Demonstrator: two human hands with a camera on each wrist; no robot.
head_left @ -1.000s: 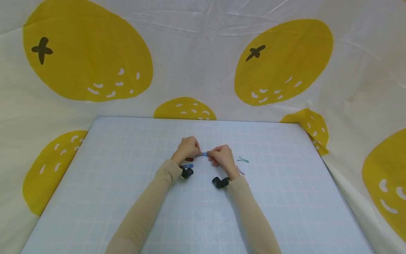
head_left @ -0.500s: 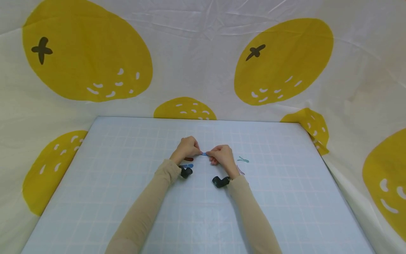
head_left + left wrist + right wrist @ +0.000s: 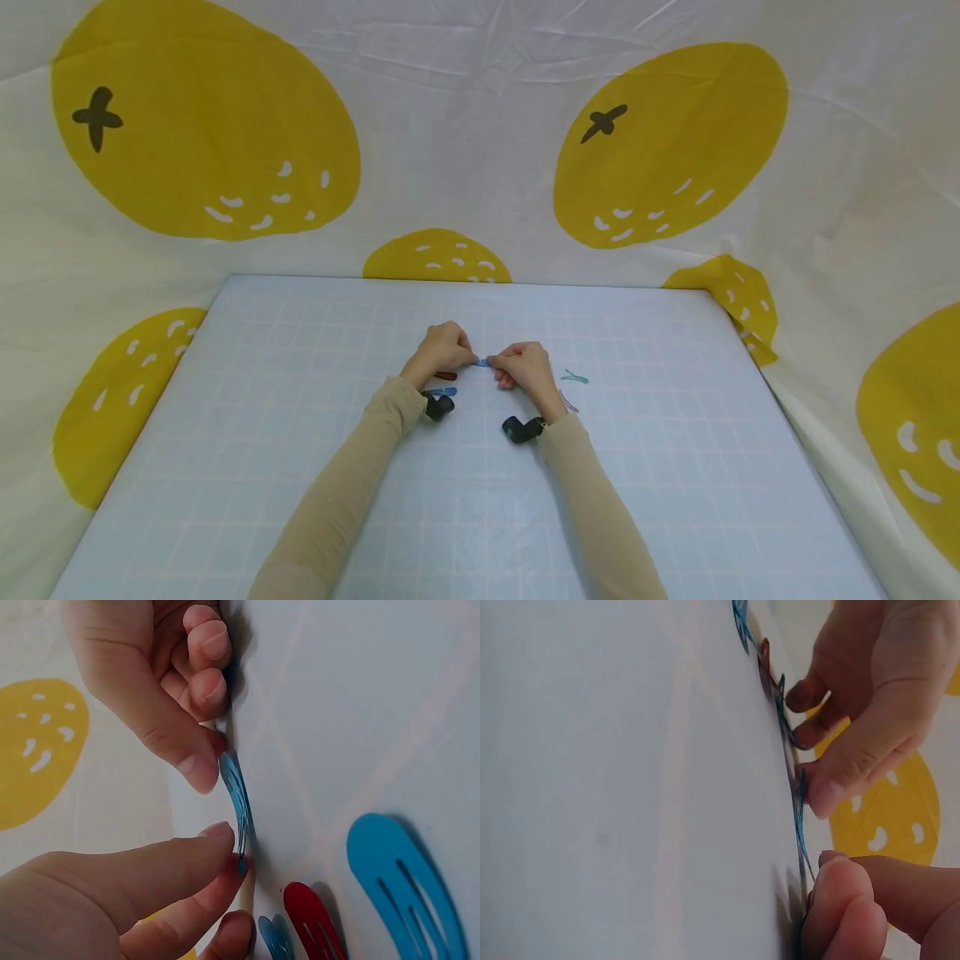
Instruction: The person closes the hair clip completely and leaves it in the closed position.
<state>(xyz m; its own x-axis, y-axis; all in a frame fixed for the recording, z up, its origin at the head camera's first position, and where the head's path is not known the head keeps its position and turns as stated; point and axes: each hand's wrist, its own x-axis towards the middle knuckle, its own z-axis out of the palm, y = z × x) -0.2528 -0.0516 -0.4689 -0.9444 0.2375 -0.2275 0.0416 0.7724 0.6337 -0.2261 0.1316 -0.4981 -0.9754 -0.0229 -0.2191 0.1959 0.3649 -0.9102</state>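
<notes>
A blue snap hair clip (image 3: pixel 237 796) is held between my two hands, just above the table. My left hand (image 3: pixel 443 348) pinches one end of it between thumb and forefinger. At the other end, the thumb and forefinger of my right hand (image 3: pixel 525 367) grip it, with the remaining fingers curled. Beside my left hand lie a red hair clip (image 3: pixel 311 919), a second blue clip (image 3: pixel 401 885) and a smaller-looking blue clip (image 3: pixel 275 937), partly cut off in the left wrist view.
To the right of my right hand are a green hair clip (image 3: pixel 574 377), its arms spread, and a pink clip (image 3: pixel 568 402), partly behind the wrist. The pale gridded table (image 3: pixel 675 500) meets a white curtain (image 3: pixel 465 150) with yellow fruit shapes at its far edge.
Both hands stay almost in place, still holding the blue hair clip. The clip and the left wrist have shifted very slightly left.
</notes>
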